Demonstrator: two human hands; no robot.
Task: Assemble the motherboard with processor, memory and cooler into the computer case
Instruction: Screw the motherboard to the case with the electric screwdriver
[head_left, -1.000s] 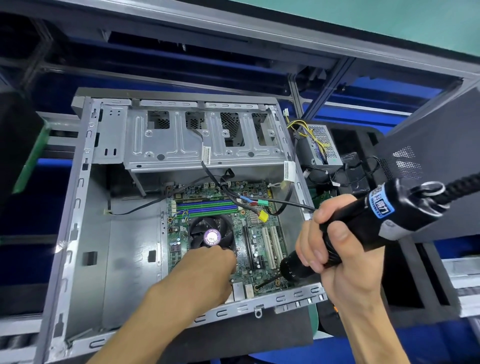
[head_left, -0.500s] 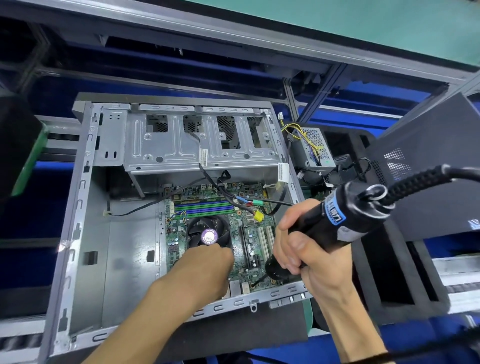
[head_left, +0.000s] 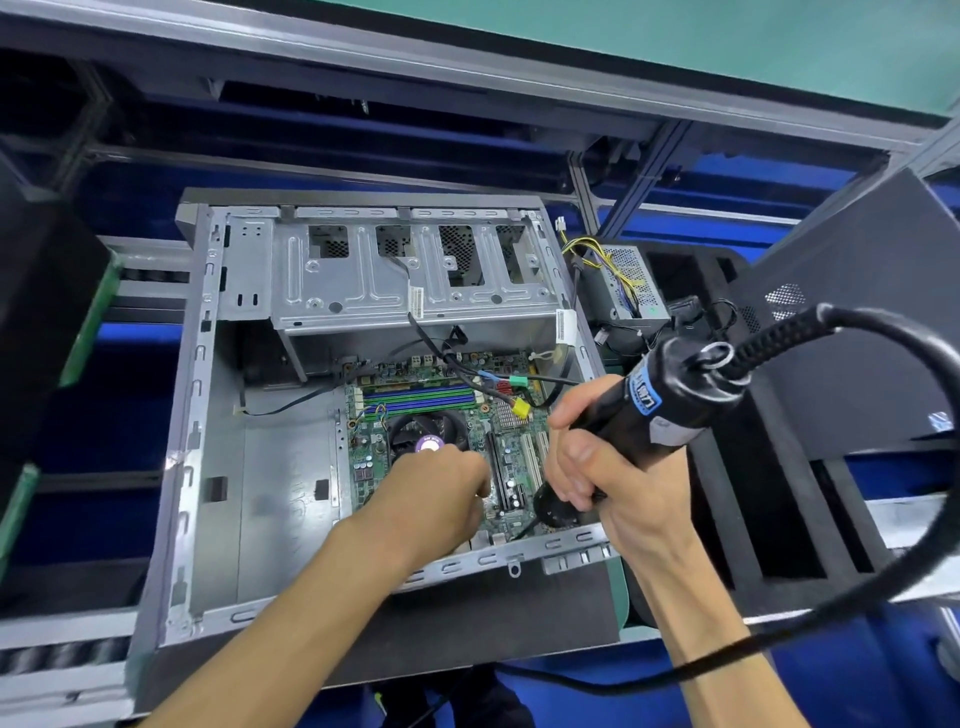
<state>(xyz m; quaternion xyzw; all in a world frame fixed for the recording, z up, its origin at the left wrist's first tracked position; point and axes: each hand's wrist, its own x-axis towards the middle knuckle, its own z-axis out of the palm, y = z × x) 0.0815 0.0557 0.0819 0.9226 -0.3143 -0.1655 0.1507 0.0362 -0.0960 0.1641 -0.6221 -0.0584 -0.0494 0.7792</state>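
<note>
The green motherboard (head_left: 447, 426) lay flat inside the open grey steel computer case (head_left: 270, 467), its round black cooler fan (head_left: 426, 434) just beyond the left hand (head_left: 436, 483). That hand's fingers were curled down onto the board; whether they pinched anything, I couldn't tell. Right beside them, the right hand (head_left: 582, 467) gripped a black corded electric screwdriver (head_left: 649, 410), fingers wrapped tight, tip angled down at the board's near edge.

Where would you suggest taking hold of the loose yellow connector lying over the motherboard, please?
Pinch the yellow connector by its plastic body, coming from above. It lies on top of the motherboard at the end of its black cable, while the right hand and screwdriver crowd its right side.
</note>
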